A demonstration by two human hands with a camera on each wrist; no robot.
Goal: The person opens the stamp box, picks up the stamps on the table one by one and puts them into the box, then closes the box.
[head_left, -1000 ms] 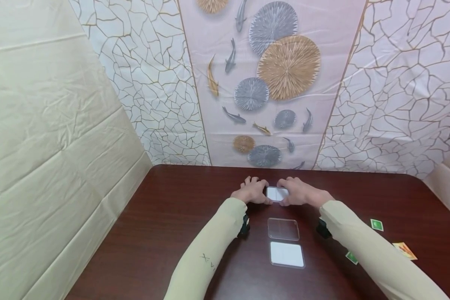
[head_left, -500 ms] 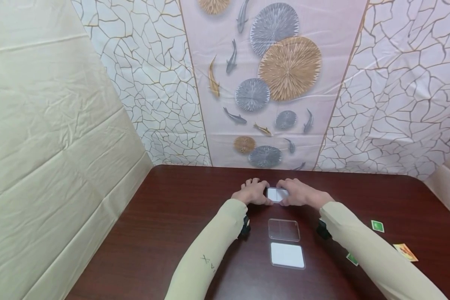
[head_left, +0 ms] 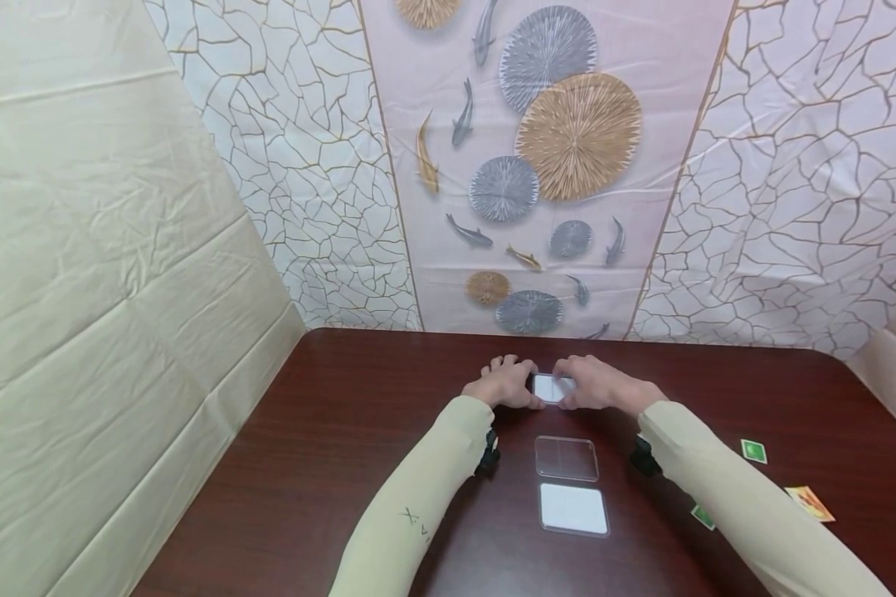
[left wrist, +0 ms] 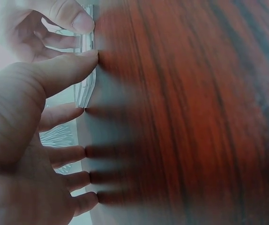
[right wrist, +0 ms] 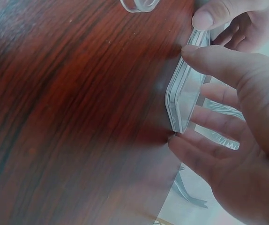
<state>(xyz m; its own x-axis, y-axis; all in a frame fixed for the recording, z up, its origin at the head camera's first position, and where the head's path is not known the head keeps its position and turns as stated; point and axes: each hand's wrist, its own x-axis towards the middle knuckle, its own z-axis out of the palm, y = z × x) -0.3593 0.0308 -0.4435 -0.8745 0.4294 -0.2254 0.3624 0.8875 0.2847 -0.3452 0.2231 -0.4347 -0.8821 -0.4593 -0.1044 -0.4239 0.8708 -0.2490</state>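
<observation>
- A small clear case (head_left: pixel 552 387) with a white face is held between the left hand (head_left: pixel 502 383) and the right hand (head_left: pixel 596 383), low over the far middle of the bench (head_left: pixel 328 431).
- In the right wrist view the clear case (right wrist: pixel 185 93) is seen edge-on, pinched by the thumb and fingers of the right hand (right wrist: pixel 228 122); its lower edge looks to rest on the wood.
- In the left wrist view the fingers of the left hand (left wrist: pixel 31 140) are curled against the case's left edge, with fingertips down on the bench.
- Just nearer than the hands, between the two forearms, a transparent lid (head_left: pixel 566 458) is laid flat.
- Directly nearer again, a white-filled tray (head_left: pixel 573 508) is laid flat, just beside the lid.
- Well apart to the right of the right hand, a green card (head_left: pixel 752 451) and an orange card (head_left: pixel 810 502) are laid on the bench; a second green card (head_left: pixel 702 516) is partly hidden by the right sleeve.
</observation>
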